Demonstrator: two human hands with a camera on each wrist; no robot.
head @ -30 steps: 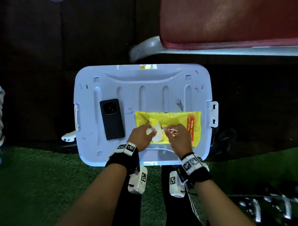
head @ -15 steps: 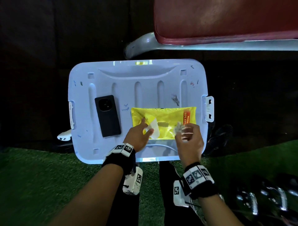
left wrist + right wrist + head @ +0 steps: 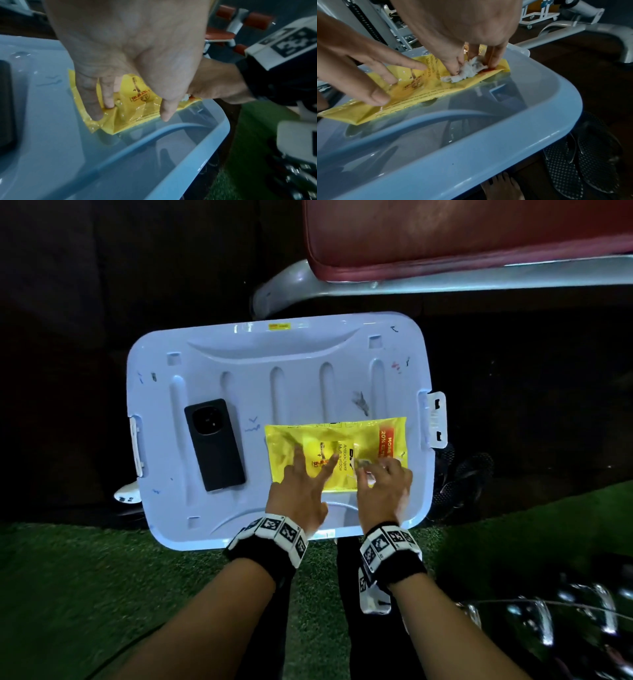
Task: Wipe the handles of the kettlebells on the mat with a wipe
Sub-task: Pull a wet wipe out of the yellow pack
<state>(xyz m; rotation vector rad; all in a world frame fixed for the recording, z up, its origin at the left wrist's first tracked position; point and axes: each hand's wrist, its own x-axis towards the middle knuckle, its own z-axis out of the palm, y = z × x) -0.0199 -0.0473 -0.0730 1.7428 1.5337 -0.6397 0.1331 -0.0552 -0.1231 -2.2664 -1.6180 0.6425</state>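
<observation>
Head view: yellow wipes pack (image 3: 337,455) lies on the near right of a pale blue bin lid (image 3: 274,378), black phone (image 3: 214,445) to its left. Left hand (image 3: 301,491) presses the pack with straight, spread fingers, grip released. Right hand (image 3: 385,484) pinches a white wipe (image 3: 363,464) at the pack's right part.

Left wrist view: fingers (image 3: 92,100) flat on the pack (image 3: 137,108).

Right wrist view: thumb and fingers grasp the crumpled wipe (image 3: 469,70) touching the pack (image 3: 423,92). Dark sandals (image 3: 583,159) lie on the floor, right.

Phone (image 3: 215,444) left of wipes pack (image 3: 363,436), both on lid (image 3: 274,364).
</observation>
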